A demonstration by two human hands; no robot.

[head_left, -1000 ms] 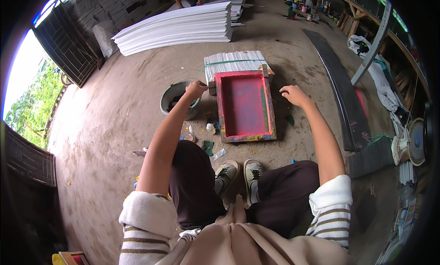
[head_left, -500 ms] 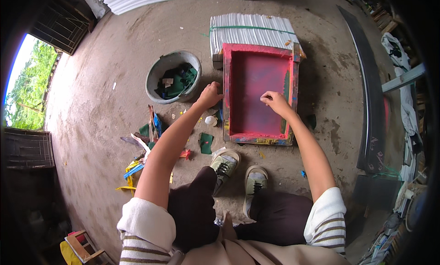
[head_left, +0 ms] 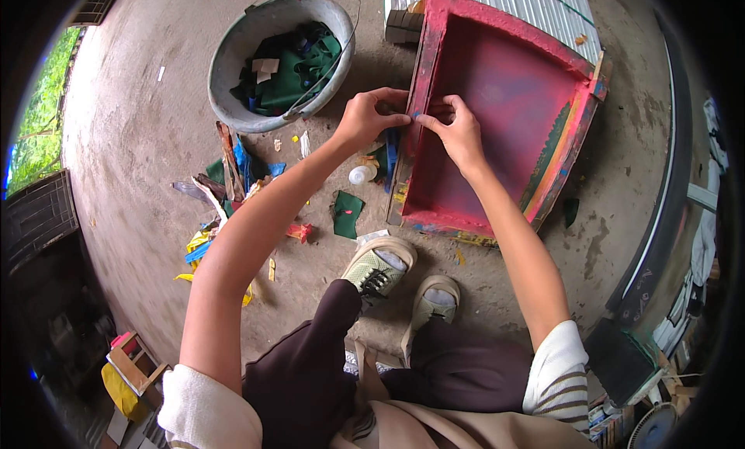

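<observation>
At the far left a small wooden box (head_left: 133, 362) sits on the concrete floor (head_left: 140, 123), and a scatter of coloured scraps (head_left: 225, 193) in yellow, blue, red and green lies just right of it, between the box and the person's left forearm. Above the scraps stands a round grey metal basin (head_left: 233, 69) holding dark green cloth and a few small pieces. Near the basin's lower right a small white bottle (head_left: 362, 173) lies on the floor, with a green scrap (head_left: 347, 214) below it. The left hand (head_left: 371, 117) reaches across to the left rail of a red-stained wooden frame (head_left: 497, 100), its grip narrow, thumb and fingertips pinched on the rail's top edge; what it pinches is too small to tell. The right hand (head_left: 458, 131) sits just beside it, touching it, fingers curled in a similar tight pinch on the inner side of the same rail, over the frame's reddish mesh. The frame lies tilted on the floor, its far end resting against a stack of pale corrugated sheets (head_left: 543, 6), in front of the person's two shoes (head_left: 403, 282). To the right a long dark board (head_left: 667, 216) runs along the floor, well apart from the frame.
</observation>
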